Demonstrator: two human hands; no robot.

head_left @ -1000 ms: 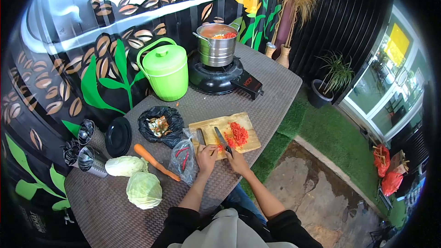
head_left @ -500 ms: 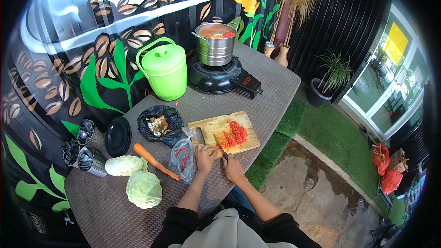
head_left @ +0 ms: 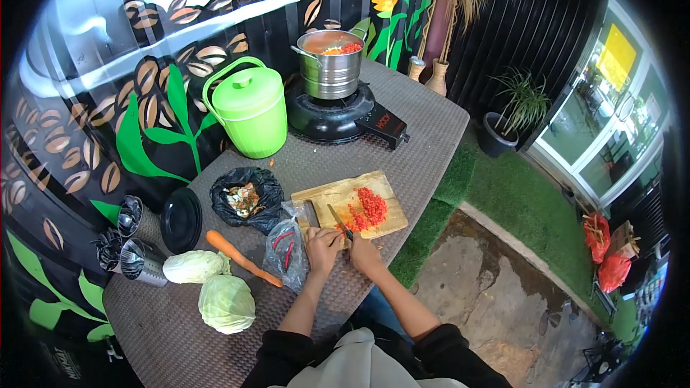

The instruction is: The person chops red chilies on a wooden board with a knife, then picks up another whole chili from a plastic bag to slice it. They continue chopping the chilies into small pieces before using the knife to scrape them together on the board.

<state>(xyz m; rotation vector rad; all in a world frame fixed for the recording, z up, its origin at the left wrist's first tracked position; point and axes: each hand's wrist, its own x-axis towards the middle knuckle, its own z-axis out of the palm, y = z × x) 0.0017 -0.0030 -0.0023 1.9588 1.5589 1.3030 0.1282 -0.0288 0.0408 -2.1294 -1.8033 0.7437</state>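
A wooden cutting board [head_left: 389,188] lies at the table's near edge, with a heap of finely chopped red chili [head_left: 370,208] on it. My right hand [head_left: 366,255] grips a knife [head_left: 337,216] by its dark handle, the blade slanting up and left over the board. Beside it my left hand [head_left: 323,247] rests on the board's near side, fingers pinched together close to the blade; what they pinch is hidden. Left of that hand, a clear plastic bag [head_left: 293,273] holds a few whole red chilies [head_left: 289,255].
A carrot [head_left: 244,259], napa cabbage [head_left: 195,266] and round cabbage [head_left: 226,305] lie to the left. Behind are a black bag of scraps [head_left: 246,197], a lidded green bucket [head_left: 251,115] and a steel pot [head_left: 330,72] on a stove [head_left: 334,115]. Cutlery holders [head_left: 142,262] and black plates [head_left: 181,219] stand far left.
The knife in my right hand has swung, its blade pointing further left and nearer my left fingers. My right hand has risen slightly. The whole view has shifted a little.
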